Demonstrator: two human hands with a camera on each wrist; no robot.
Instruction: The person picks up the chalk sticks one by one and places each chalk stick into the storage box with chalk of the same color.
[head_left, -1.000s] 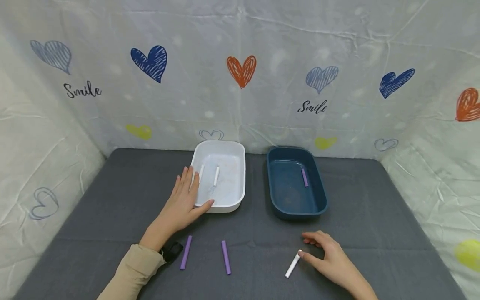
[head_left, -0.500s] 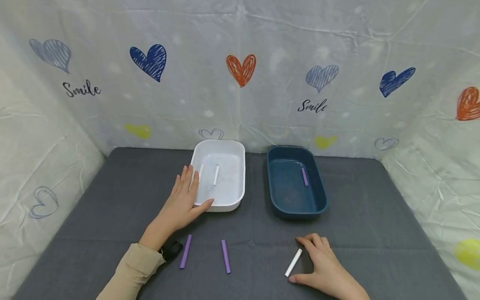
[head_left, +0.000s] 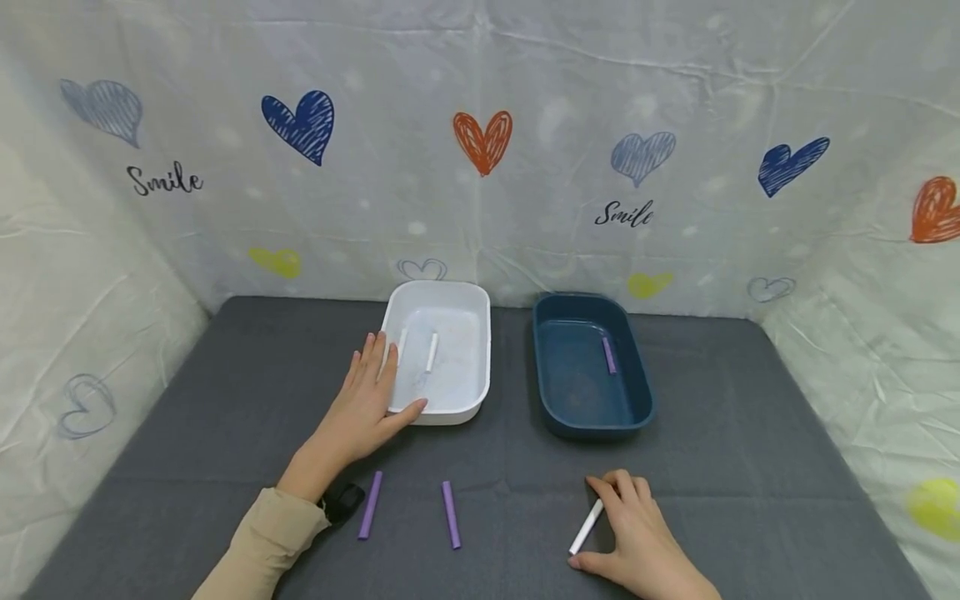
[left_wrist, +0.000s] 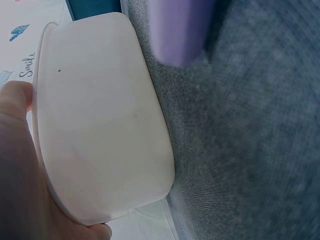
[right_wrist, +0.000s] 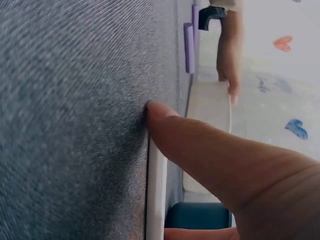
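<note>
Grey cloth (head_left: 510,475), head view: white tray (head_left: 461,385) and blue tray (head_left: 577,383), side by side. White sticks (head_left: 432,352) inside the former, lone purple stick (head_left: 609,355) inside the latter (parted by colour, seemingly). Left hand (head_left: 360,408) spread, fingers straight along the white tray's rim, presumably for steadying. Right hand (head_left: 636,533) curled, pinching loose white stick (head_left: 587,527) lengthwise, low over the cloth. Two purple sticks (head_left: 452,515), untouched, before the white tray.

Left wrist view: thumb (left_wrist: 17,97) against the rim, white tray upright on the cloth.

Right wrist view: thumb (right_wrist: 162,120) at one end of the loose white stick, probably an end-to-end hold suited to something thin.
</note>
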